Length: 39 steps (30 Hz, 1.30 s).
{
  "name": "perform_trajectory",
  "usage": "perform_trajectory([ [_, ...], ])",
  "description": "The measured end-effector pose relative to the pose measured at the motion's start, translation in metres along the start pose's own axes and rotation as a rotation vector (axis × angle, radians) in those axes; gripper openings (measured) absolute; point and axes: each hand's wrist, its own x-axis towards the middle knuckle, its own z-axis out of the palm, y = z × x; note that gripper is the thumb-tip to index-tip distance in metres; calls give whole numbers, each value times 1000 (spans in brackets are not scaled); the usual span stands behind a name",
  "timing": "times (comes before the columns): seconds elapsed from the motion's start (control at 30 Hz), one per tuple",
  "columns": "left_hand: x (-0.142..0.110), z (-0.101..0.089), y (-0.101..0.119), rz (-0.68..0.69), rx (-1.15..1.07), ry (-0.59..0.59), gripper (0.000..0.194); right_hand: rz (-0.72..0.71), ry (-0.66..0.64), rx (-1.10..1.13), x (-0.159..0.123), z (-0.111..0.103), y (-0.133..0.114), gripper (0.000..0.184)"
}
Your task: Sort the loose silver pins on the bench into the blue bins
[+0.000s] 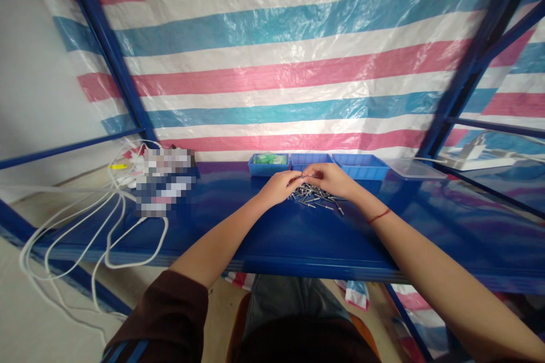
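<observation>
A loose pile of thin silvery metal pieces (313,195), which look like blind rivets, lies on the blue shelf top (272,232). Just above the pile my left hand (281,185) and my right hand (324,177) meet at the fingertips, both closed in a pinch. Between them a thin dark line shows, apparently one rivet; the fingers hide most of it. Behind the hands stand three blue bins: a left bin (269,169) with green-tinted plastic bags (269,158), a middle bin (311,160) partly covered by my right hand, and a wider right bin (361,168).
White cables (114,227) loop over the shelf's left end, beside a blurred-out patch (166,181). A clear plastic lid (415,168) lies right of the bins, and white power strips (477,156) sit farther right. Blue metal posts (472,62) and a striped sheet (276,68) enclose the shelf.
</observation>
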Motion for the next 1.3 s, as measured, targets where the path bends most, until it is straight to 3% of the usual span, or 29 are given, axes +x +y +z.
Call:
perform_trajectory([
  [0.2,3,-3,4,-49,-196,39,23,146,38,390,-1,3,-7,33],
  [0.4,6,7,-5,-284,-624,28,32,172,80,630,0,2,-16,36],
  [0.53,6,10,1,-361,-722,7,30,177,175,556,1,3,-21,34],
  [0.67,5,12,8,-297,-655,18,23,168,247,450,2,5,-21,33],
  [0.93,5,14,6,-232,-582,71,23,42,249,293,0,5,-25,31],
  [1.13,7,13,-1,-217,-504,239,23,59,270,123,0,-2,-21,30],
  [1.3,6,13,-5,-201,-400,264,24,75,199,16,0,-2,-18,27],
])
